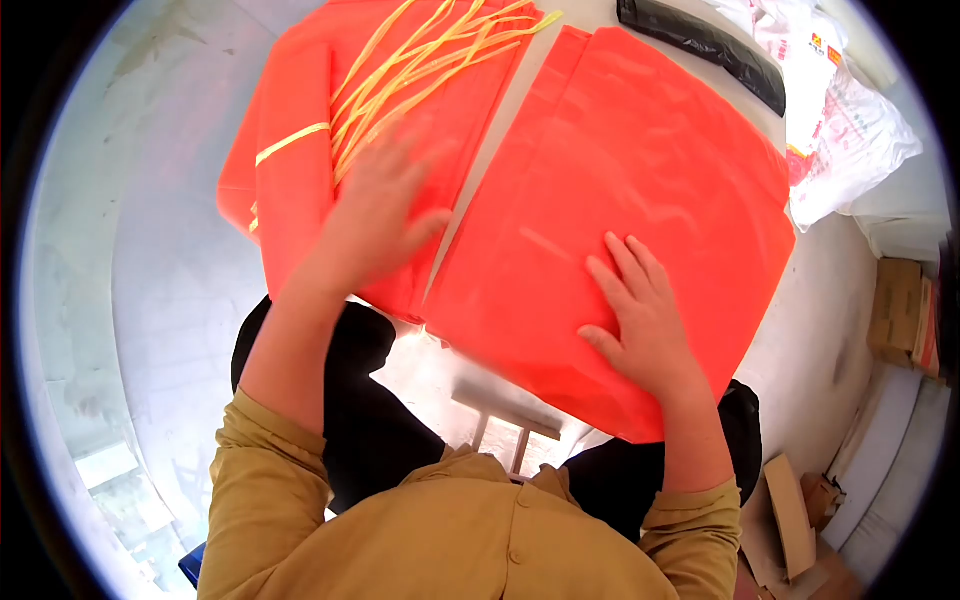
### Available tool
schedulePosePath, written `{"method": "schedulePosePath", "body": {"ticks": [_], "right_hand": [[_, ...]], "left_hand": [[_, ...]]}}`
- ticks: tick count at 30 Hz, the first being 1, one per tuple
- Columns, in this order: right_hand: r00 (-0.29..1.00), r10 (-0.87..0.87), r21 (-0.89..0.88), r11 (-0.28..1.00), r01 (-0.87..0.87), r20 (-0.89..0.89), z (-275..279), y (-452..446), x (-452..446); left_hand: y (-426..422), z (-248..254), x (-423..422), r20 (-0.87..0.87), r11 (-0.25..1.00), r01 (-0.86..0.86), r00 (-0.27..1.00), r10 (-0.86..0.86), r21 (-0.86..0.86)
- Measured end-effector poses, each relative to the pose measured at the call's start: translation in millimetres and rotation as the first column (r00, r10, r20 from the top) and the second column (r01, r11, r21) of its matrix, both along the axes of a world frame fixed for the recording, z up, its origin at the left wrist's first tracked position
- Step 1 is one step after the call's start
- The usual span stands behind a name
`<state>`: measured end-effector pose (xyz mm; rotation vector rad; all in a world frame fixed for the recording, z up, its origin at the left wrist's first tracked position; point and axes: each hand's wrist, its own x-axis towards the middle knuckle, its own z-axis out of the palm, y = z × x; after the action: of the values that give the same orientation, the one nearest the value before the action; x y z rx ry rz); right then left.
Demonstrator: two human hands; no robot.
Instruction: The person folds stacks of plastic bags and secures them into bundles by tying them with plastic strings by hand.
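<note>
My right hand [640, 318] lies flat with its fingers outstretched on a stack of red plastic sheeting [640, 170]. To the left, across a narrow gap, lies a second red stack [440, 150] with a folded or rolled red piece [295, 190] along its outer side. My left hand [380, 210] is over this second stack, blurred by motion, with its thumb held apart and its fingers seemingly stretched out. Nothing shows in either hand. Loose yellow strips [400, 80] lie just beyond my left fingers. One yellow band [293, 143] goes across the folded red piece.
A black plastic roll [705, 50] rests at the table's far edge. White printed plastic bags [850, 130] are heaped at the far right. Cardboard boxes [895, 305] and flattened cardboard [790, 515] are at the lower right. Below the table's near edge shows a stand [505, 412].
</note>
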<state>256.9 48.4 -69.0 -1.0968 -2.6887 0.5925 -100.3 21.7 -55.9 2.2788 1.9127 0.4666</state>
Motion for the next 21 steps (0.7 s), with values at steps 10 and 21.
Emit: {"method": "schedulePosePath", "body": {"ticks": [10, 21], "right_hand": [[0.994, 0.032, 0.018, 0.999, -0.034, 0.106, -3, -4, -2], [0.995, 0.019, 0.032, 0.999, -0.022, 0.094, -5, -3, -4]], "left_hand": [[-5, 0, 75, 0.049, 0.967, 0.225, 0.974, -0.220, -0.120], [3, 1, 81, 0.242, 0.975, 0.220, 0.948, -0.208, -0.026]]}}
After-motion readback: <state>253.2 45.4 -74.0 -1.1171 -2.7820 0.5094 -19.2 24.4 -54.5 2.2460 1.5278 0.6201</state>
